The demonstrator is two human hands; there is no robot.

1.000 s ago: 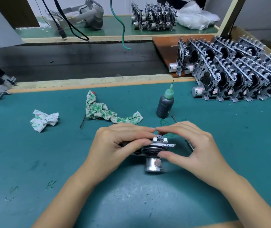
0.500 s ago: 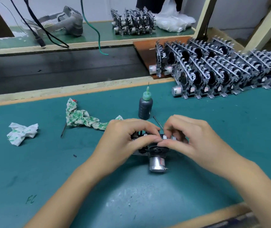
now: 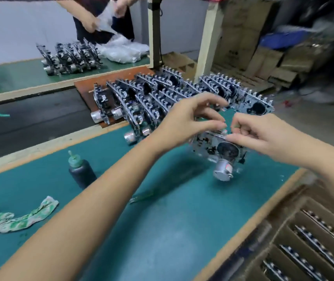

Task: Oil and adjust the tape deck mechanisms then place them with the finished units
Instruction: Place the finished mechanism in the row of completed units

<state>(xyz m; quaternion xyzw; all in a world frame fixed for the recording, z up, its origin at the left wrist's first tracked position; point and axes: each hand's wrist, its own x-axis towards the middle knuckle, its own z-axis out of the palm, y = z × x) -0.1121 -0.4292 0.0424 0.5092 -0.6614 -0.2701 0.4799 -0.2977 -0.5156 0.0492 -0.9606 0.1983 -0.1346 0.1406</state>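
Note:
A tape deck mechanism (image 3: pixel 221 151), metal with a black flywheel and a silver motor, hangs above the green table (image 3: pixel 172 220) at the right. My left hand (image 3: pixel 188 118) pinches its top edge with thumb and fingertips. My right hand (image 3: pixel 251 132) grips the same edge from the right with curled fingers. Just behind them stand rows of finished units (image 3: pixel 162 98), upright and packed close together. The dark oil bottle (image 3: pixel 81 171) with a green nozzle stands on the table to the left.
A green-patterned rag (image 3: pixel 16 220) lies at the left front. A cardboard box with dividers (image 3: pixel 304 240) holding parts sits below the table's right edge. More mechanisms (image 3: pixel 71 57) stand on the far bench, where another person (image 3: pixel 101 19) handles plastic bags. A thin tool (image 3: pixel 141 196) lies on the table.
Both hands have lifted the mechanism off the table and carried it right, toward the rows of finished units. The view has swung right with them.

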